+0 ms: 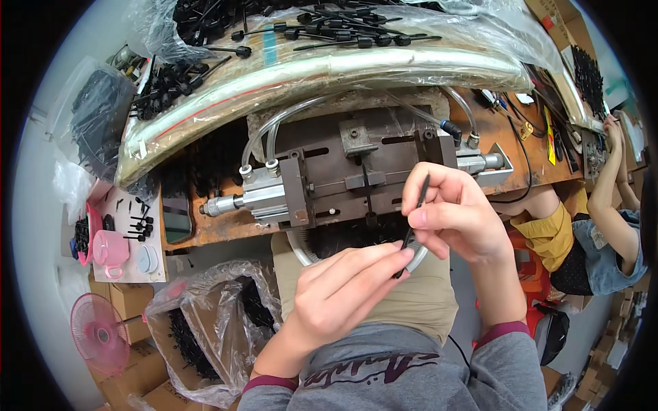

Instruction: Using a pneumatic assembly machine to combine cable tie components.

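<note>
A thin black rod (409, 238) slants between my two hands above my lap. The fingertips of my left hand (336, 291) pinch its lower end. My right hand (459, 216) grips the upper part between thumb and fingers, and the rod's tip sticks up past them. Just beyond my hands stands a dark metal clamping fixture (325, 157) with a small block in its middle and black pieces along its centre line. Silver air cylinders (264, 200) are fixed at its sides, with clear hoses (272, 140) running from them. What lies inside my fingers is partly hidden.
A plastic-wrapped padded edge (329, 66) curves behind the fixture, with black knobbed rods (343, 31) heaped beyond it. Left are a phone (177, 219), a pink cup (110, 250), a pink fan (100, 333) and a plastic-lined box (212, 315). A co-worker's arm (606, 185) reaches in at right.
</note>
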Available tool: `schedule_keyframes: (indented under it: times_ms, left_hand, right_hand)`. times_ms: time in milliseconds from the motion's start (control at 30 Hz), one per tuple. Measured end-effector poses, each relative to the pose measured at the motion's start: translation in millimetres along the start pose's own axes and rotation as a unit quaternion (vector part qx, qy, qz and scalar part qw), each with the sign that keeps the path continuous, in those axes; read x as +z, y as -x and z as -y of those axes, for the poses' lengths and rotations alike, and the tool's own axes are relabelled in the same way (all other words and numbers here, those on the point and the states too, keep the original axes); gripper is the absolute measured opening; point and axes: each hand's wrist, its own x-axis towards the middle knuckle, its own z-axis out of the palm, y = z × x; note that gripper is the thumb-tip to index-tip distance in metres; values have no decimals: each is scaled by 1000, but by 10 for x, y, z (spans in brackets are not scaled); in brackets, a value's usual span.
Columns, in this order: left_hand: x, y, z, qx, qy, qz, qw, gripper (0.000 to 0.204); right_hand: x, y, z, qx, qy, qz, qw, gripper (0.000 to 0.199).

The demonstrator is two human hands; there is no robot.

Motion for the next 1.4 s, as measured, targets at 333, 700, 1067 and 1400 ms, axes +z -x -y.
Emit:
schedule_keyframes:
  times_ms: [333, 700, 1067, 1400]
  left_hand:
    - [-8, 134, -50, -5, 6, 33, 999, 32]
    - [-24, 270, 8, 17, 26, 37, 999, 31]
    - [5, 296, 27, 20, 28, 29, 999, 33]
    - [14, 296, 10, 18, 23, 36, 999, 32]
  right_hand:
    - [86, 81, -238, -88, 76, -92, 989, 21]
    - [176, 122, -450, -176, 24, -107, 978, 26]
    - [207, 121, -550, -190, 52, -115, 974, 26]
    - [224, 142, -575, -204, 67, -138, 967, 26]
